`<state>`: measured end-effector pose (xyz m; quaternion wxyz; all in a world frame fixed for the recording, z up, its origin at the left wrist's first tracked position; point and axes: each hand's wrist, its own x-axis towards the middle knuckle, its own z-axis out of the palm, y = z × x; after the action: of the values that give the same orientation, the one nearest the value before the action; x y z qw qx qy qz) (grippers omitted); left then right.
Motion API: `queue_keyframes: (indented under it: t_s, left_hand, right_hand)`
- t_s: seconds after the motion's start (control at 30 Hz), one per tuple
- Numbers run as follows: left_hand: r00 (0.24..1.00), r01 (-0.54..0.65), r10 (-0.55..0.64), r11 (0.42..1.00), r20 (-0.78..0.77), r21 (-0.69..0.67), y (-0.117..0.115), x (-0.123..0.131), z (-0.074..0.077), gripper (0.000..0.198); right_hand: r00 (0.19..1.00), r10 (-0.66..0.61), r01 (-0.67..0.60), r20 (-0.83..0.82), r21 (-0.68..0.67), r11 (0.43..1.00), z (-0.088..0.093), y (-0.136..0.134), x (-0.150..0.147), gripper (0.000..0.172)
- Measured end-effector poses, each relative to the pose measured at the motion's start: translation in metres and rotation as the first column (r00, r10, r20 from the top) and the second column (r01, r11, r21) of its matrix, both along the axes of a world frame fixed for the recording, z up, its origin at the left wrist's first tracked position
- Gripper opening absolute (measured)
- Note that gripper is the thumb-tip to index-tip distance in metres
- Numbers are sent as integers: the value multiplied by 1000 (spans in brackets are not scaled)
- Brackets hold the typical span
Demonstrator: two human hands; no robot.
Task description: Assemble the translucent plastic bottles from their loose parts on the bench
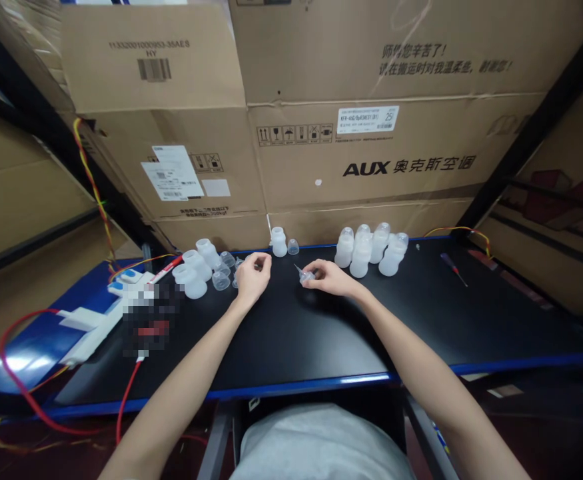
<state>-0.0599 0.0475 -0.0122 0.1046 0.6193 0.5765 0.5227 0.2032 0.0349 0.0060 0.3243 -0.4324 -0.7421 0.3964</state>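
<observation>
My right hand (pixel 328 279) pinches a small clear plastic piece (pixel 306 275) with a thin pointed end, over the middle of the table; it looks like a bottle nipple with its collar. My left hand (pixel 254 275) is closed, thumb and fingers curled together, and whatever it may hold is hidden. Just beyond the hands an uncapped white bottle (pixel 278 243) stands upright with a clear dome cap (pixel 293 247) beside it. Several clear caps (pixel 221 279) lie left of my left hand, partly covered by it. Further left stand several open white bottles (pixel 197 267).
Several capped white bottles (pixel 362 253) stand right of my right hand. A screwdriver (pixel 454 269) lies at the right. On the left are a white power strip (pixel 106 323), red cables (pixel 126 400) and a blurred dark object (pixel 151 317). Cardboard boxes (pixel 291 173) wall the back.
</observation>
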Motion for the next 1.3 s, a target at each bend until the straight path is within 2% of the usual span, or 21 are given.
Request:
queue_keyframes:
  t_s: [0.07,0.17,0.23,0.37,0.43,0.5,0.6,0.73,0.9,0.97,1.0,1.07,1.2,1.3]
  left_hand:
    - [992,-74,72,997,-107,-15,12,4,9,28]
    - [968,-158,136,983,-212,-91,38,17,21,64]
    - [958,-207,161,961,-238,-183,56,25,26,76]
    - [956,-233,162,927,-244,-296,74,34,26,58]
    - [956,-211,152,950,-252,-228,68,34,24,48]
    - [955,-142,112,986,-273,-91,53,33,20,45]
    - [936,68,-32,994,-349,91,22,29,14,43]
    - [911,298,-223,937,-346,180,-11,25,10,45]
    - [881,465,-446,878,-159,111,-28,18,20,47]
    - [832,554,-554,832,24,-14,-30,16,24,48]
    - [793,606,-592,791,145,-85,-31,16,25,49]
    - [687,715,-620,671,379,-197,-31,16,25,50]
    - [488,861,-552,430,676,-271,-29,19,24,60]
    - [396,912,-466,302,792,-278,-30,22,24,68]
  right_hand:
    - [1000,-8,8,-16,28,1000,-1,0,0,42]
    - [998,-9,12,-58,53,999,-3,-1,0,37]
    - [995,1,5,-98,57,998,-4,-3,0,36]
    - [988,-27,41,-154,89,995,-2,-3,-1,36]
    - [979,-87,111,-186,124,986,2,-3,-2,38]
    - [954,-160,205,-255,162,965,6,-3,-3,39]
    - [897,-202,288,-392,176,941,14,-4,-4,42]
    - [900,-96,171,-425,144,975,20,-7,-3,46]
    - [924,37,15,-381,134,991,23,-11,1,54]
    - [911,112,-68,-396,122,990,26,-12,2,56]
    - [902,141,-104,-408,111,988,27,-13,3,57]
    - [888,175,-151,-425,89,984,30,-16,4,57]
    - [889,225,-204,-398,93,974,36,-20,6,56]
    - [900,264,-234,-346,127,964,39,-23,8,53]
